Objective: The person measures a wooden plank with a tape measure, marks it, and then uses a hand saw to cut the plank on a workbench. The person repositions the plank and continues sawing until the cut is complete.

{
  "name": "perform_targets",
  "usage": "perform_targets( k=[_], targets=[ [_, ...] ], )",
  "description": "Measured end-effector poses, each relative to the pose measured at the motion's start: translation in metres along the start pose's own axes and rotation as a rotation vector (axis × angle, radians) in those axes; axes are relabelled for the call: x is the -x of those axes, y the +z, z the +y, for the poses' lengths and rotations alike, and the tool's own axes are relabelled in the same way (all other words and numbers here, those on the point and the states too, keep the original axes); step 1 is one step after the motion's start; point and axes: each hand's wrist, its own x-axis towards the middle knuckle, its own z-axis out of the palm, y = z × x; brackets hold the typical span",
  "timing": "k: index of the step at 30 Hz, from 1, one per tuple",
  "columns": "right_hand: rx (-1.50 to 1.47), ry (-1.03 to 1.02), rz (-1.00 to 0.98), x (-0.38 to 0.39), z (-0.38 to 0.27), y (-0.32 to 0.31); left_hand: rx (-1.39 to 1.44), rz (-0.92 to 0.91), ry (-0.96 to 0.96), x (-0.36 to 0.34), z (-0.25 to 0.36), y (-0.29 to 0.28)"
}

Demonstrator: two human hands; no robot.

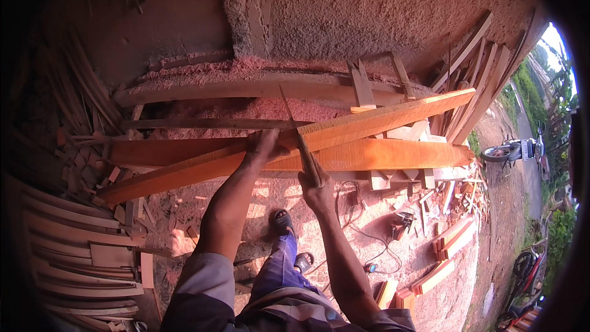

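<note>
My right hand (317, 194) is closed round the handle of a handsaw (303, 150). The narrow blade points away from me and crosses the top edge of a long orange wooden plank (387, 117). Just left of the blade, my left hand (263, 144) grips that same plank, its fingers partly hidden behind the wood. The plank lies aslant, its left end nearer me and its right end farther off. Beneath it rests a second wide orange board (393, 154), running nearly straight across.
A long beam (239, 88) stands behind, among pinkish wood shavings. Curved wood strips (86, 270) are stacked at the left. A corded power tool (402, 224) and cut wood blocks (453, 238) lie on the floor at the right. Boards lean against the wall; a motorcycle (516, 149) stands outside.
</note>
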Motion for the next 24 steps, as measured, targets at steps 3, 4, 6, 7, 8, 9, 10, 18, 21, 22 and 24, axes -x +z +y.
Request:
perform_targets(
  k=[3, 4, 6, 7, 8, 9, 10, 18, 21, 22, 24],
  targets=[
    [0.017, 0.072, -0.039, 0.110, -0.013, -0.050, 0.054, -0.219, -0.135, -0.034, -0.013, -0.010],
    [0.228, -0.027, -0.024, 0.156, -0.021, -0.073, 0.090, -0.255, -0.122, -0.043, -0.017, -0.011],
    [0.175, 0.077, -0.011, 0.227, -0.045, -0.105, 0.169, -0.321, -0.113, -0.053, -0.021, -0.012],
    [0.194, 0.057, -0.014, 0.228, -0.048, -0.109, 0.141, -0.329, -0.149, -0.051, -0.021, -0.010],
    [0.200, 0.037, -0.013, 0.218, -0.053, -0.101, 0.095, -0.281, -0.125, -0.044, -0.018, -0.007],
    [0.190, -0.072, 0.014, 0.188, -0.052, -0.090, 0.041, -0.208, -0.118, -0.040, -0.015, -0.005],
    [0.280, 0.023, -0.043, 0.146, -0.047, -0.072, -0.009, -0.123, -0.101, -0.030, -0.012, -0.003],
    [0.038, -0.064, -0.003, 0.061, -0.016, -0.030, 0.025, -0.177, -0.119, -0.032, -0.017, 0.002],
    [0.347, 0.040, -0.093, 0.207, -0.049, -0.104, 0.131, -0.263, -0.111, -0.052, -0.028, 0.000],
    [0.390, 0.009, -0.093, 0.228, -0.057, -0.118, 0.162, -0.321, -0.141, -0.056, -0.028, -0.001],
    [0.277, 0.053, -0.057, 0.215, -0.061, -0.108, 0.024, -0.226, -0.160, -0.047, -0.023, -0.001]
  ],
)
